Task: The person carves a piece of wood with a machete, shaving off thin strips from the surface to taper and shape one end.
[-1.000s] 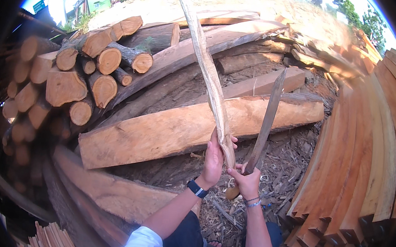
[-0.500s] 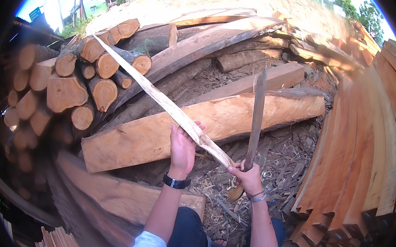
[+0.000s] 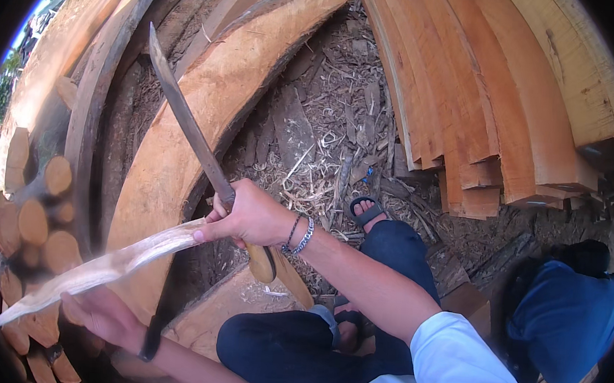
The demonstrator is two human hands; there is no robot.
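Observation:
A long, pale, split wood strip (image 3: 117,263) slants across the lower left, its pointed end at the far left. My right hand (image 3: 252,212) is closed round a machete, thumb pressed on the near end of the strip. The dark machete blade (image 3: 191,123) points up and to the left; its yellowish wooden handle (image 3: 263,263) shows below the hand. Beneath the strip, my left hand (image 3: 102,316) holds it nearer the pointed end, its fingers partly hidden behind the wood.
A thick squared log (image 3: 208,78) lies just beyond the machete. Stacked orange-brown boards (image 3: 471,82) fill the upper right. Cut logs (image 3: 34,222) are piled at left. Shavings (image 3: 308,177) litter the ground. A large blue object (image 3: 565,323) stands at the right, beside my seat.
My view has swung down and to the right. The strip and both hands now sit further left, and the machete leans left instead of standing upright. Both items stay in hand.

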